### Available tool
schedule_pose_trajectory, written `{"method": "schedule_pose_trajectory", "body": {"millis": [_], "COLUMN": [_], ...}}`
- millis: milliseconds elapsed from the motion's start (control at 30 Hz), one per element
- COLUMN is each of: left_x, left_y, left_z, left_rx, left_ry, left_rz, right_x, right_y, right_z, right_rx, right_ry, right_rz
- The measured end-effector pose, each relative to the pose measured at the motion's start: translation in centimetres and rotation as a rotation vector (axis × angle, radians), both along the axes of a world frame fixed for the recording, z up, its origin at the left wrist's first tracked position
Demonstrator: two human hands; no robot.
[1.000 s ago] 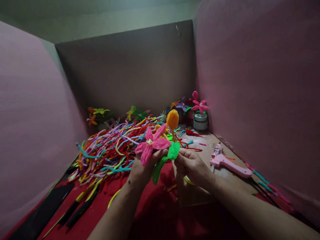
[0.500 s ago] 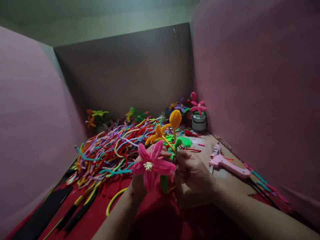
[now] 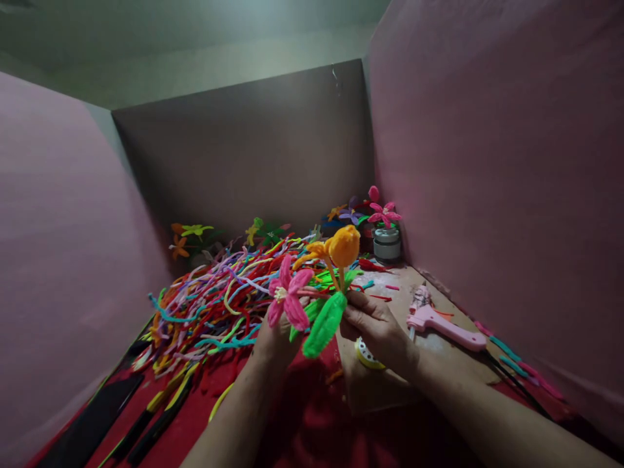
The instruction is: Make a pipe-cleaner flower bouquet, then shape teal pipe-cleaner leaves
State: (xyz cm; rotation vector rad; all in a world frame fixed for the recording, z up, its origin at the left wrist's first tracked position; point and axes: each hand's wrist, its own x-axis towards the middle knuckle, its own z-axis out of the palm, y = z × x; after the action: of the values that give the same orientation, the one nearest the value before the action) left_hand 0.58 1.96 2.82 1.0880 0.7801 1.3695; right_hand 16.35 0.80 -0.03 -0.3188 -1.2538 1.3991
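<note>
Both hands hold a small bunch of pipe-cleaner flowers above the red cloth. My left hand [image 3: 273, 338] is closed round the stems from below, under a pink flower [image 3: 287, 296] with a white centre. My right hand [image 3: 375, 325] pinches the stems from the right, fingers closed, below an orange bud [image 3: 344, 246] and an open orange flower [image 3: 316, 250]. A bright green fuzzy leaf [image 3: 324, 324] hangs down between the two hands. The stems themselves are mostly hidden by my fingers.
A big heap of coloured pipe cleaners [image 3: 214, 299] lies behind my left hand. A pink glue gun [image 3: 446, 323] rests on a cardboard sheet [image 3: 390, 383] at the right, a tape roll [image 3: 365, 356] under my right hand. Finished flowers and a small pot [image 3: 387, 244] stand at the back. Pink walls close in both sides.
The bunch has been turned in my hands: the pink flower went down and came back up to the left, and the green leaf now hangs lower in front.
</note>
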Motion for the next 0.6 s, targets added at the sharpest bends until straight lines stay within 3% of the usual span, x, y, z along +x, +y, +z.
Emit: {"method": "schedule_pose_trajectory", "body": {"millis": [133,267,467,600], "left_x": [0.7,0.9,2.0,2.5], "left_y": [0.7,0.6,-0.3,-0.2], "left_z": [-0.8,-1.8,-1.5,-1.8], "left_rx": [-0.142,-0.238,-0.006,0.026], "left_ry": [0.061,0.100,0.279,0.442], "left_rz": [-0.072,-0.060,-0.121,-0.046], "right_x": [0.2,0.3,0.6,0.6], "right_y": [0.6,1.0,0.8,0.9], "right_z": [0.2,0.7,0.9,0.4], "right_rx": [0.068,0.009,0.016,-0.024], "right_ry": [-0.068,-0.005,-0.057,-0.119], "right_rz": [-0.152,-0.224,-0.338,-0.370]}}
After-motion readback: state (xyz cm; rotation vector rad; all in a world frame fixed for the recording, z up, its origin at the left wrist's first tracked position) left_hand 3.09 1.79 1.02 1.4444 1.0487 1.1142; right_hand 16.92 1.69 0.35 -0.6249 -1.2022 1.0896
